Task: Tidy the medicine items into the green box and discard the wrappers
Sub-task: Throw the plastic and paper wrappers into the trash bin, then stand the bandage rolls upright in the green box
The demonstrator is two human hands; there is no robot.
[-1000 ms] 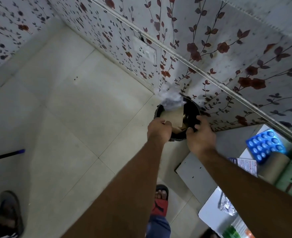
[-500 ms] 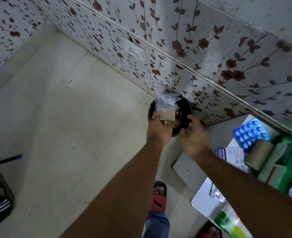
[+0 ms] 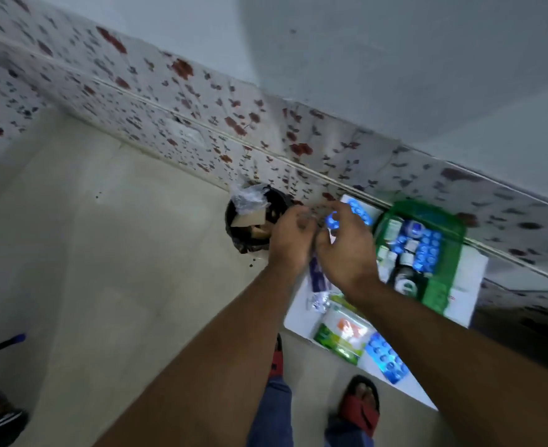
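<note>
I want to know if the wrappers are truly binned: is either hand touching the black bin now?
Apart. The head view shows the left hand and right hand over the table edge, beside the black bin, fingers clear of its rim.

Single head-worn wide-angle view, looking steeply down and forward from standing height. Left hand (image 3: 290,240) and right hand (image 3: 347,250) close to lens, mid-frame. Floor (image 3: 88,253), black bin (image 3: 250,221), white table (image 3: 466,285) with green box (image 3: 447,253) below; flowered wall (image 3: 169,108) beyond. Frame motion-blurred, apparently tilted.
</note>
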